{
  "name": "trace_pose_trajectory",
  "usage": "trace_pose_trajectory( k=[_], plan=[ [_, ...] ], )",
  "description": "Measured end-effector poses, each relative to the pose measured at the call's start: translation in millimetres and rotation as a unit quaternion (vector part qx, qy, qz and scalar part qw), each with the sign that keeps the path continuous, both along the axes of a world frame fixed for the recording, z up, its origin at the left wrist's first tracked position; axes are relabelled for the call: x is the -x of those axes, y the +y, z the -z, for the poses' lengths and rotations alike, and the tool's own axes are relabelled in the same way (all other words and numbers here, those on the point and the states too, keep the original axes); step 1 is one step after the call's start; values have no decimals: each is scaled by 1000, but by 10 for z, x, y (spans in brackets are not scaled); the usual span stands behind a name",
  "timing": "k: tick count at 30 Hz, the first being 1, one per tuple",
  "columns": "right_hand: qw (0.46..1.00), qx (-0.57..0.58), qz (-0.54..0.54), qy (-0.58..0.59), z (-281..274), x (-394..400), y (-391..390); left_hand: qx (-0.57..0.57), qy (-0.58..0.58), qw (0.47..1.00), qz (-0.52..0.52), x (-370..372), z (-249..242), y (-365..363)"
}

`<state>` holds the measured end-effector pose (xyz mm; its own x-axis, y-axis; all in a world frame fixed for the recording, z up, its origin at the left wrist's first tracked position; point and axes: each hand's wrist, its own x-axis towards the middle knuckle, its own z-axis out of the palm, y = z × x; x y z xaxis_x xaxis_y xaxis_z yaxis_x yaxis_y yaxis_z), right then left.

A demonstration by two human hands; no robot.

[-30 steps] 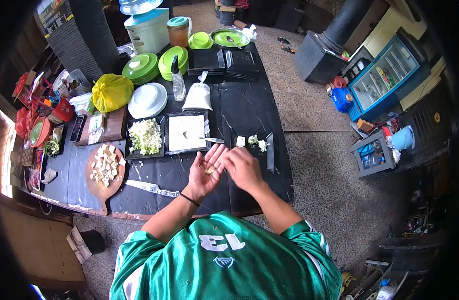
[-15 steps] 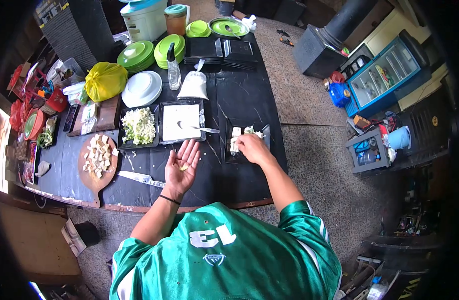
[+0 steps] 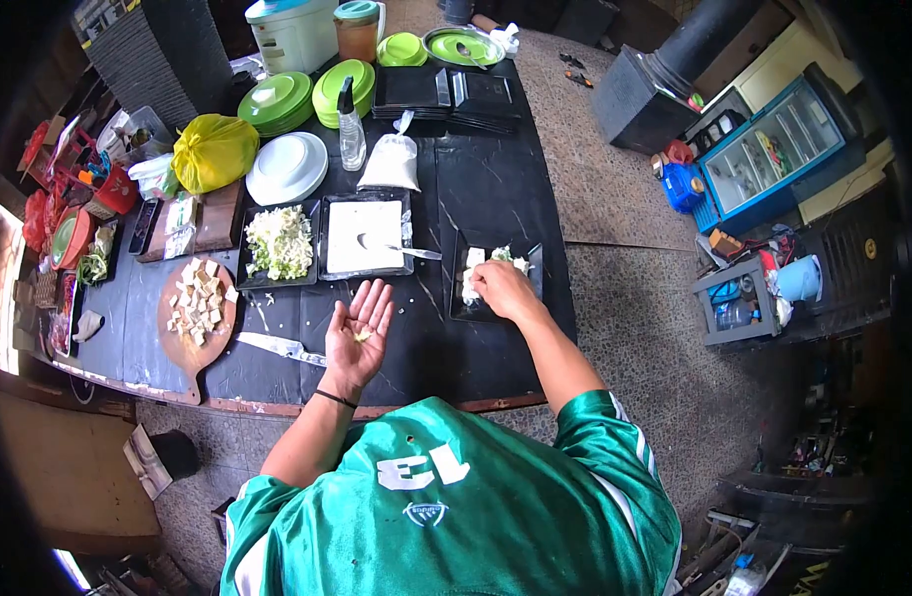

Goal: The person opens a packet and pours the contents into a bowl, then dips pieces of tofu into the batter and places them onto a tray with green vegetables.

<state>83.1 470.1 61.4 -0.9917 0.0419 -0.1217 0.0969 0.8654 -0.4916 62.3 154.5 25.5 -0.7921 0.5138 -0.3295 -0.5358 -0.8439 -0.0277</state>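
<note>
My left hand (image 3: 358, 333) is palm up with its fingers stretched out, and a small pale yellowish scrap lies on the palm. At the right, my right hand (image 3: 506, 290) is over a square black plate (image 3: 496, 311), its fingers pinched at white pieces there. Whatever is between those fingertips is hidden. White cubes (image 3: 475, 256) and shredded pale greens (image 3: 511, 255) show on that plate. Nearest my left hand are a black tray of white batter-like mixture (image 3: 363, 228) with a spoon (image 3: 401, 249) in it, and a knife (image 3: 278, 347) lying flat.
A round wooden board (image 3: 194, 350) bears tofu-like cubes (image 3: 202, 300). Beside it stands a tray of chopped cabbage (image 3: 278, 243). Farther back are a bag of white powder (image 3: 390, 165), a glass bottle (image 3: 351, 139), white plates (image 3: 286, 169), green plates (image 3: 275, 99) and a yellow bag (image 3: 215, 156).
The camera view has shifted slightly. My right hand stays pinched over the black plate, and my left hand stays palm up.
</note>
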Motion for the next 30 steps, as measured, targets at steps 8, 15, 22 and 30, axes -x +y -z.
trace_pose_trajectory(
  k=[8, 15, 22, 30],
  plan=[
    [999, -2, 50, 23, 7, 256, 153, 9, 3, 1000, 4, -30, -17, 3],
    [993, -33, 112, 33, 13, 396, 192, 7, -2, 1000, 5, -31, -38, -33],
    [990, -2, 102, 92, 236, 441, 216, 15, 2, 1000, 9, -16, -53, -68],
    [986, -6, 161, 44, 68, 437, 144, 19, 3, 1000, 18, -8, -54, -52]
  ],
)
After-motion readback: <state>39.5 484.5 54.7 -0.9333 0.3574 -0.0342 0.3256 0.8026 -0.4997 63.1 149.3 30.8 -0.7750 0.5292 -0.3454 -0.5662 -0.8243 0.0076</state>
